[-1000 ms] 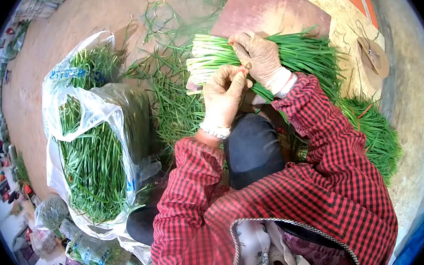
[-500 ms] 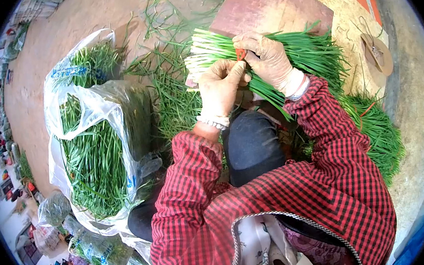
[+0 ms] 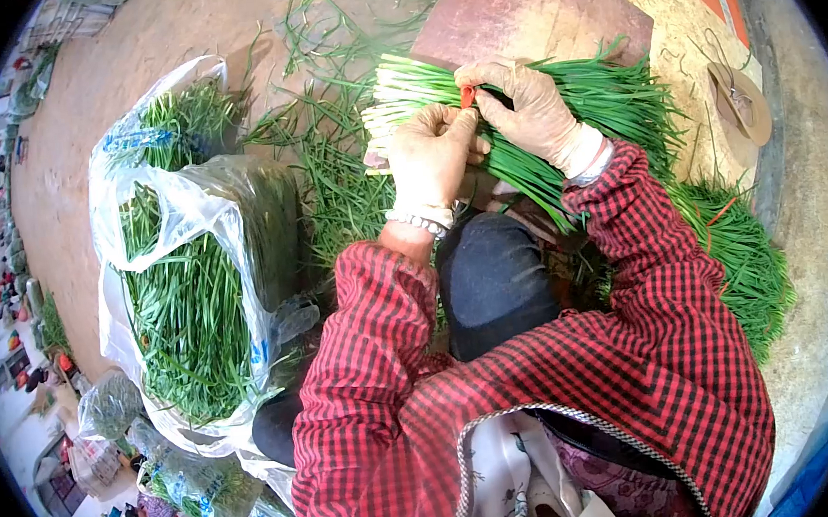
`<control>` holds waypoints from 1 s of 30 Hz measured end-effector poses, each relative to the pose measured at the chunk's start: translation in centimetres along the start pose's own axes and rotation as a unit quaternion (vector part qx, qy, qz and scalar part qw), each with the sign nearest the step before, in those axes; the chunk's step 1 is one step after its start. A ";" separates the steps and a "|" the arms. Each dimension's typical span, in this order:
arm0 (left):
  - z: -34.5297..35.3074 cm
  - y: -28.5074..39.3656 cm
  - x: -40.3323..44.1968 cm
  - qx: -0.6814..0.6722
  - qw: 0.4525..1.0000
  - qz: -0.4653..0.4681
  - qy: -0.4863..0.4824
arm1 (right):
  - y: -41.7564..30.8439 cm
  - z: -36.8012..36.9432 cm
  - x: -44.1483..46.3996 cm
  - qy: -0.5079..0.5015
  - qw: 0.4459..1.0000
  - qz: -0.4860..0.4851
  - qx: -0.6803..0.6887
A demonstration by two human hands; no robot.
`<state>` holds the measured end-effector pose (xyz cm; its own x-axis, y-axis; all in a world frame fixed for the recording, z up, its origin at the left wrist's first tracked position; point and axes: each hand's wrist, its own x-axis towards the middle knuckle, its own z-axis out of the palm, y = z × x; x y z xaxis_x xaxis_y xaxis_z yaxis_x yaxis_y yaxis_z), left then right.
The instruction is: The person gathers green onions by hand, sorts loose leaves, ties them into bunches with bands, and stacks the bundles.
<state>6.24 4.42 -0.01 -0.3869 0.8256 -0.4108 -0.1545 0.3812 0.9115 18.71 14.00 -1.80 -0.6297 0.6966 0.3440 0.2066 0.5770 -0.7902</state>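
Observation:
A bundle of long green stalks [image 3: 606,98] with pale ends to the left lies across the reddish board [image 3: 531,16]. A red tie [image 3: 467,96] shows at the bundle near the pale ends. My left hand [image 3: 433,157], in a thin glove, is closed at the lower side of the bundle, its thumb and forefinger pinched on the tie. My right hand [image 3: 527,113], also gloved, lies over the bundle with bent fingers, thumb and forefinger closed at the tie's upper part. The undersides of both hands are hidden.
An open plastic bag [image 3: 108,321] of green stalks stands at the left. Loose stalks [image 3: 335,182] lie on the floor beside it. Another bundle with a red tie [image 3: 740,262] is at the right, below a round tan reel [image 3: 740,104]. Filled bags stand at the lower left.
The red tie has come into clearer view between my hands. My right hand has shifted slightly right, and my left hand has stayed close to the tie.

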 end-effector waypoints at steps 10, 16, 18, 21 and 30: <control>-0.4 -0.3 0.6 -0.021 0.999 -0.015 -0.026 | 0.4 -0.3 -0.4 -0.017 1.000 -0.015 -0.015; 0.6 0.6 0.0 0.095 0.995 0.014 0.010 | 0.9 0.3 -0.3 -0.012 1.000 0.024 0.013; 0.4 0.8 -0.6 0.132 0.991 0.011 0.014 | 0.7 0.8 -0.2 0.022 0.998 0.053 0.003; -0.4 0.0 -0.9 0.188 0.961 0.189 0.072 | 1.1 0.6 0.0 0.038 0.997 0.051 0.054; -4.7 4.2 2.4 0.459 0.746 0.461 0.142 | -7.5 -2.8 2.1 0.133 0.983 -0.049 0.120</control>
<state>0.35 6.06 2.90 -0.1414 0.8409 0.5225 0.9339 -0.0619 0.3522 17.95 12.34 6.32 -0.4127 0.7485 0.5190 -0.0482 0.5511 -0.8331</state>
